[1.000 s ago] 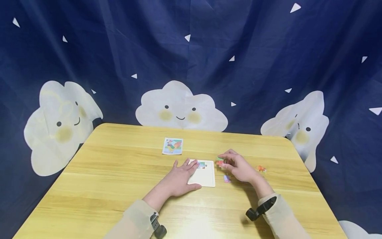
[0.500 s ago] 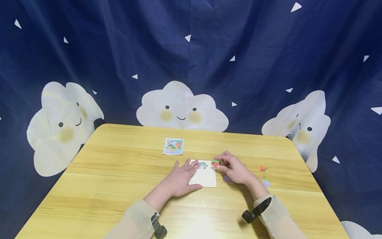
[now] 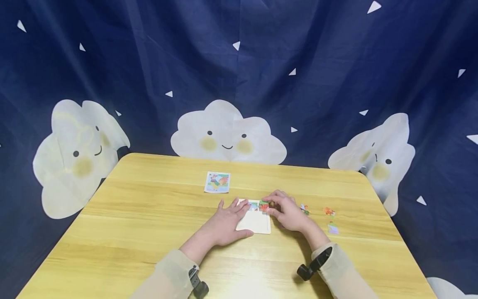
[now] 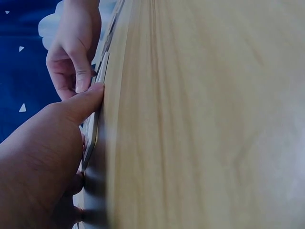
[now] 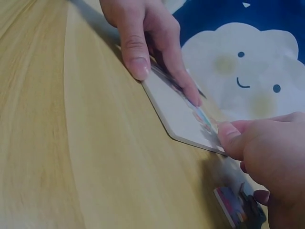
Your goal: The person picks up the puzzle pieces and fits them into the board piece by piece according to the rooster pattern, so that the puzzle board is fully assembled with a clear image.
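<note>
Tray [image 3: 257,226] sits frame center, bare table [image 3: 130,216] to the left. L hand [image 3: 224,224] lies flat on tray's left edge; R hand [image 3: 285,211] pinches piece [image 3: 264,206] at tray's upper-right corner, beside one placed piece [image 3: 253,205]. Loose pieces [image 3: 328,211] at right.

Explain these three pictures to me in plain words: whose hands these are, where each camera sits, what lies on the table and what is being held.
No machine here: a person's two bare hands, filmed by a head camera and one camera on each wrist. On the light wooden table lies a white square puzzle tray. The left hand rests flat on the tray's edge; the right hand pinches a red and green puzzle piece at the tray's far corner. Loose colourful puzzle pieces lie to the right, and a small picture card farther back.
</note>
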`<state>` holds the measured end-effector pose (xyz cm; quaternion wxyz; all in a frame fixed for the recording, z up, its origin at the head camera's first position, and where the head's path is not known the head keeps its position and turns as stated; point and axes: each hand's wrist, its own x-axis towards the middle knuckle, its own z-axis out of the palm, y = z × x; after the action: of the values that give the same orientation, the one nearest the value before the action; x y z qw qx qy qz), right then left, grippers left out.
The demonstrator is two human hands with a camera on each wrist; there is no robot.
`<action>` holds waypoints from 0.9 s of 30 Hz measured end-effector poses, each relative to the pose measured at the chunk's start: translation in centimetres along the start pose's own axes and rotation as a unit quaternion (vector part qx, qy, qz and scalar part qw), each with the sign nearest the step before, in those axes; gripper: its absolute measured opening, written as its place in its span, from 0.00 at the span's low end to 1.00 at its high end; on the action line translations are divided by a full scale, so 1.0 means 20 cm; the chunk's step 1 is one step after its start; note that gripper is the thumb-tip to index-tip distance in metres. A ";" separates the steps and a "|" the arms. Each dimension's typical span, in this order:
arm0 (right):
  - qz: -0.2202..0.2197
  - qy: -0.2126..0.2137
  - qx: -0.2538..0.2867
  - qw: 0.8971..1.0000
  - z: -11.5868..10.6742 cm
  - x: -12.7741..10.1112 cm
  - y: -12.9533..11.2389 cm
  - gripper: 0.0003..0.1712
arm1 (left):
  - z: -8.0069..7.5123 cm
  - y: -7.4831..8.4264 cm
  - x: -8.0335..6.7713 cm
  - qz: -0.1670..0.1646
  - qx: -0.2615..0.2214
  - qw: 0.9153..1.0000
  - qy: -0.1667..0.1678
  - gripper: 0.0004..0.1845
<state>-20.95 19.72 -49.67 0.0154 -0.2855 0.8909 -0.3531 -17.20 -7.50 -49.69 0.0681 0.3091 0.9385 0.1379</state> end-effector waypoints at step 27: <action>-0.005 -0.023 -0.080 0.996 0.02 0.02 -0.02 0.17 | 0.00 -0.01 -0.01 0.005 -0.005 1.000 0.003 0.50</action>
<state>-21.04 18.96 -49.51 0.0112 -0.2985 0.9142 -0.2739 -17.14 -7.69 -49.80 0.0667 0.3127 0.9365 0.1441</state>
